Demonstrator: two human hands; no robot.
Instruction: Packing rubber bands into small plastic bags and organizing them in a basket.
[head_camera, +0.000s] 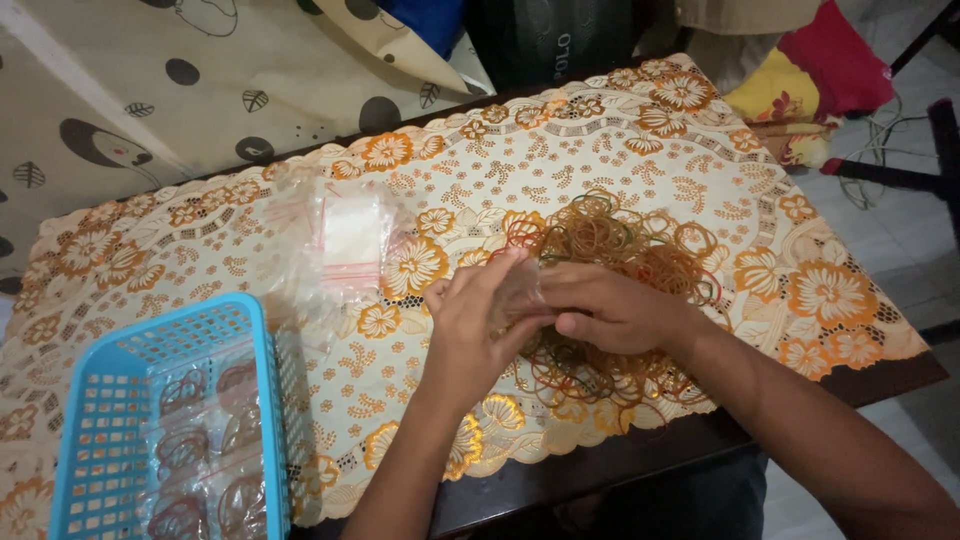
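My left hand (470, 330) and my right hand (610, 310) meet over the table and hold a small clear plastic bag (518, 292) between their fingers. Just beyond and under the hands lies a loose pile of brown and orange rubber bands (620, 245), with a few red and green ones among them. What is inside the bag is hard to tell. A stack of empty clear zip bags (345, 245) lies to the left of the hands.
A blue plastic basket (100, 420) at the near left holds several clear bags filled with rubber bands. A floral orange and cream cloth (830, 290) covers the dark table. Cushions and cables lie on the floor at the far right.
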